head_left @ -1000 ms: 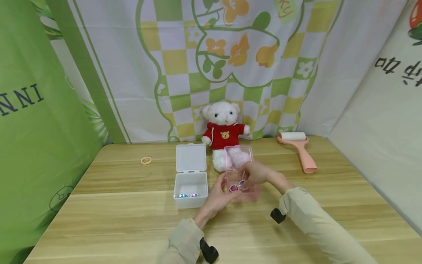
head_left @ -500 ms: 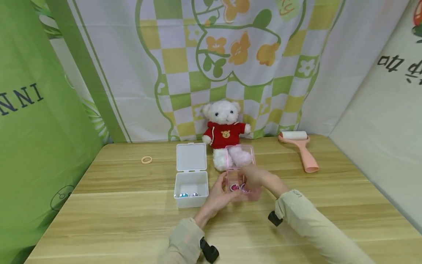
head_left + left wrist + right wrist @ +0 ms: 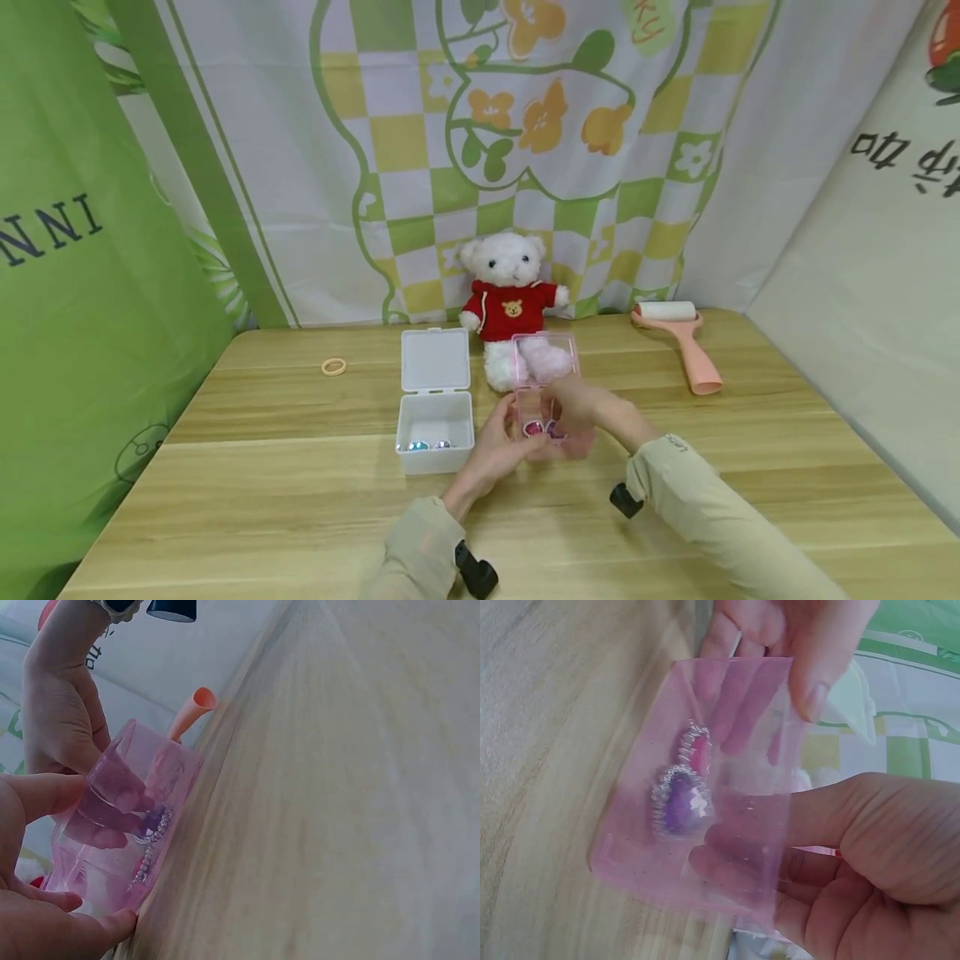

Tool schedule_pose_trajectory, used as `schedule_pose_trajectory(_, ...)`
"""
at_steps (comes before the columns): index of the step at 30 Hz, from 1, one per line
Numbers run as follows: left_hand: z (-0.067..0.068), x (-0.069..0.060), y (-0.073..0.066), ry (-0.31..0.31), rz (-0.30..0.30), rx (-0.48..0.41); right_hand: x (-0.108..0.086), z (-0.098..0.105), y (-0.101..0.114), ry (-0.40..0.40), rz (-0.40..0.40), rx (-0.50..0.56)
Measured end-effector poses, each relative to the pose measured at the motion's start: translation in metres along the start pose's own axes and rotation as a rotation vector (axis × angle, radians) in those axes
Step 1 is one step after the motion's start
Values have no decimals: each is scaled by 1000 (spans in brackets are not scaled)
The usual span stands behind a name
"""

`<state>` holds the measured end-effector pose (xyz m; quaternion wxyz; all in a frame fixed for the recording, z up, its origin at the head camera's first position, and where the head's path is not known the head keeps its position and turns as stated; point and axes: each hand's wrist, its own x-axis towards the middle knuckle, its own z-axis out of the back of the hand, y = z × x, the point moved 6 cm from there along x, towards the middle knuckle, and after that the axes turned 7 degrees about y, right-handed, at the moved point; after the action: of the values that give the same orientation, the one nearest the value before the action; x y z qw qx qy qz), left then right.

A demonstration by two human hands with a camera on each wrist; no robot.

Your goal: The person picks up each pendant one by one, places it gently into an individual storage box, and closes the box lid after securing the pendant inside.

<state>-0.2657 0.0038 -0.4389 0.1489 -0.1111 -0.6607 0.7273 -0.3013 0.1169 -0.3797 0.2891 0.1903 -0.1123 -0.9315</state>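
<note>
An open pink see-through box (image 3: pixel 573 446) stands on the table, its lid raised at the back. My left hand (image 3: pixel 495 446) grips its left side, thumb at the front wall. My right hand (image 3: pixel 577 404) reaches inside from above, thumb and fingers at a purple oval gem (image 3: pixel 681 804) with a silver beaded rim; they appear to pinch its edge. Beside it in the box lies a magenta gem (image 3: pixel 533 428) with a similar rim. To the left stands an open white box (image 3: pixel 435 462) with a blue gem (image 3: pixel 417 446) and a pale purple gem (image 3: pixel 442 444) inside.
A white teddy bear (image 3: pixel 512 312) in a red hoodie sits right behind the pink box. A pink-handled lint roller (image 3: pixel 693 358) lies at the back right. A small peach-coloured ring (image 3: pixel 333 367) lies back left. Fabric hangs behind the wooden table (image 3: pixel 262 508).
My right hand has moved a little lower into the pink box, and the purple gem sits slightly lower beside the magenta one. My left hand keeps its grip on the box.
</note>
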Motion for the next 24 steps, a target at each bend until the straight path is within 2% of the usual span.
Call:
schedule_pose_trajectory(7,7,-7,-5,-64,52,50,-5,10,11,-105,172,75)
schedule_pose_trajectory(11,11,-18,-25,-57,74,102,-12,18,21,-197,252,133)
schedule_pose_trajectory(13,18,-24,-40,-29,49,107,-14,24,27,-263,280,173)
schedule_pose_trajectory(16,38,-35,-63,6,-26,100,-16,35,39,-371,300,251)
schedule_pose_trajectory(18,57,-43,-74,-11,-88,111,-16,39,46,-432,293,325)
schedule_pose_trajectory(20,79,-51,-79,-69,-130,146,-14,38,51,-483,248,428)
schedule_pose_trajectory(21,90,-56,-79,-117,-140,172,-12,36,52,-504,226,487)
schedule_pose_trajectory(24,123,-67,-72,-266,-135,206,-4,24,52,-531,148,700)
